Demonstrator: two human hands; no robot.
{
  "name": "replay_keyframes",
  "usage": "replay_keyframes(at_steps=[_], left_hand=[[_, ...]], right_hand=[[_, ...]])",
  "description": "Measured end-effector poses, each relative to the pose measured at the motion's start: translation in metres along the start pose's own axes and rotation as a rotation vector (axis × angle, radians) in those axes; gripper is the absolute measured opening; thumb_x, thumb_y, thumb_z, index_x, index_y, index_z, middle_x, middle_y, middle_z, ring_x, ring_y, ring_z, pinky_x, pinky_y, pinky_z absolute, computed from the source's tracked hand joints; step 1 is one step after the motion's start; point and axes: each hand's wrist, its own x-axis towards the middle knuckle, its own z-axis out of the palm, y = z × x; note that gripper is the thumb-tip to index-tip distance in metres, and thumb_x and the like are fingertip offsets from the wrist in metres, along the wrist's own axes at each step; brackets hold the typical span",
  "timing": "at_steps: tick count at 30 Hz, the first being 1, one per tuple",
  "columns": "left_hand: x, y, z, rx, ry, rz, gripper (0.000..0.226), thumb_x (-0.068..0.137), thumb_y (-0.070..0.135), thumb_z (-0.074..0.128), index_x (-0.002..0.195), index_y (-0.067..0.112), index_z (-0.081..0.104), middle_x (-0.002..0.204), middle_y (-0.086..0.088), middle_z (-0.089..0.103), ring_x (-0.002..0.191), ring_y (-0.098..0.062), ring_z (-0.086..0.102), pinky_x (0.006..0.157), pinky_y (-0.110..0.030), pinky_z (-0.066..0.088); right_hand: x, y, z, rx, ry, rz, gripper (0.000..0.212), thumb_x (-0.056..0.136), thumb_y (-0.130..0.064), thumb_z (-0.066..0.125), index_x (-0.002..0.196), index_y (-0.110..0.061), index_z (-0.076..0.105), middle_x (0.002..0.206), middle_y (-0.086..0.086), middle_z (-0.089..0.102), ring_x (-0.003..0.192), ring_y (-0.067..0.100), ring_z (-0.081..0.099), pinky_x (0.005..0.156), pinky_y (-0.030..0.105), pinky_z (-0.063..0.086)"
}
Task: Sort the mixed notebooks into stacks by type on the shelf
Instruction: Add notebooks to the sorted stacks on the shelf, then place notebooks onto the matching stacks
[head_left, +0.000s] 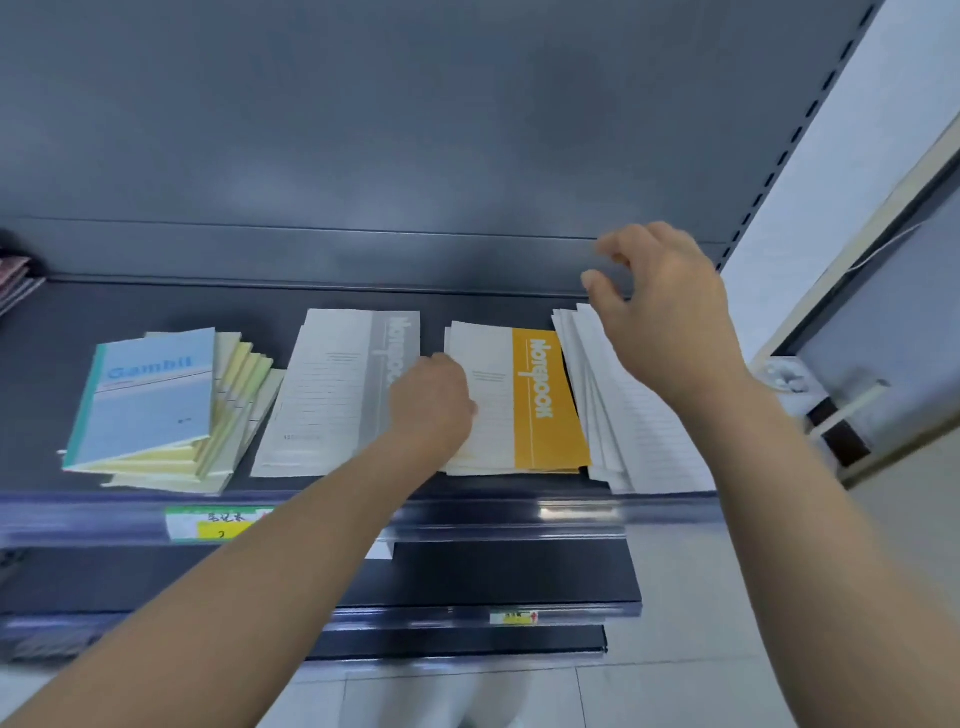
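On the dark shelf (130, 306) lie four groups of notebooks. At the left, a blue "Gambit" notebook (150, 395) tops a fanned pile of pale yellow ones (239, 400). A grey-banded notebook stack (337, 389) lies in the middle, and an orange-banded notebook stack (540, 400) beside it. At the far right sits a fanned pile of white lined notebooks (634, 431). My left hand (434, 400) is curled, resting between the grey and orange stacks, touching the orange stack's left edge. My right hand (660, 312) hovers over the white pile with fingers apart, holding nothing.
A price-tag rail with a green and yellow label (218, 522) runs along the shelf's front edge. Lower shelves (493, 582) jut out below. The shelf's slotted upright (789, 140) and a wall stand at the right. More notebooks (15, 280) show at the far left edge.
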Motion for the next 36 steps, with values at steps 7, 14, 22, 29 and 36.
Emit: replay_keyframes(at_steps=[7, 14, 22, 29, 36], left_hand=[[-0.019, -0.053, -0.076, 0.034, 0.395, 0.158, 0.033, 0.095, 0.029, 0.048, 0.121, 0.008, 0.046, 0.120, -0.012, 0.050, 0.111, -0.031, 0.046, 0.088, -0.037, 0.035], [-0.081, -0.190, -0.160, -0.006, 0.823, 0.240, 0.024, 0.080, 0.018, 0.054, 0.097, 0.002, 0.060, 0.092, -0.018, 0.059, 0.084, -0.039, 0.055, 0.071, -0.046, 0.045], [-0.157, -0.359, -0.207, 0.026, 0.920, 0.119, 0.025, 0.082, 0.019, 0.056, 0.099, 0.001, 0.061, 0.091, -0.017, 0.060, 0.082, -0.039, 0.055, 0.073, -0.047, 0.047], [-0.188, -0.468, -0.226, 0.006, 0.951, 0.028, 0.026, 0.083, 0.020, 0.057, 0.102, 0.002, 0.060, 0.094, -0.014, 0.061, 0.085, -0.035, 0.055, 0.075, -0.044, 0.045], [-0.156, -0.527, -0.223, -0.029, 0.931, -0.023, 0.026, 0.083, 0.018, 0.059, 0.103, 0.002, 0.060, 0.095, -0.015, 0.060, 0.088, -0.036, 0.056, 0.076, -0.047, 0.048]], right_hand=[[0.014, -0.070, 0.003, 0.076, 0.004, -0.170, 0.030, 0.093, -0.023, 0.052, 0.118, -0.008, 0.056, 0.116, 0.011, 0.058, 0.111, 0.028, 0.048, 0.091, 0.035, 0.036], [0.017, -0.213, 0.018, 0.166, -0.003, -0.376, 0.030, 0.094, -0.023, 0.050, 0.121, -0.012, 0.054, 0.124, 0.004, 0.053, 0.117, 0.024, 0.042, 0.095, 0.033, 0.033], [-0.008, -0.402, 0.042, 0.275, 0.064, -0.482, 0.029, 0.094, -0.024, 0.050, 0.120, -0.011, 0.054, 0.121, 0.005, 0.054, 0.112, 0.025, 0.044, 0.091, 0.033, 0.034], [-0.019, -0.511, 0.071, 0.299, 0.056, -0.525, 0.026, 0.094, -0.019, 0.051, 0.117, -0.009, 0.055, 0.121, 0.008, 0.055, 0.111, 0.027, 0.046, 0.089, 0.035, 0.036], [0.012, -0.546, 0.107, 0.255, 0.039, -0.511, 0.028, 0.094, -0.020, 0.051, 0.119, -0.010, 0.055, 0.122, 0.008, 0.055, 0.111, 0.026, 0.046, 0.089, 0.035, 0.036]])
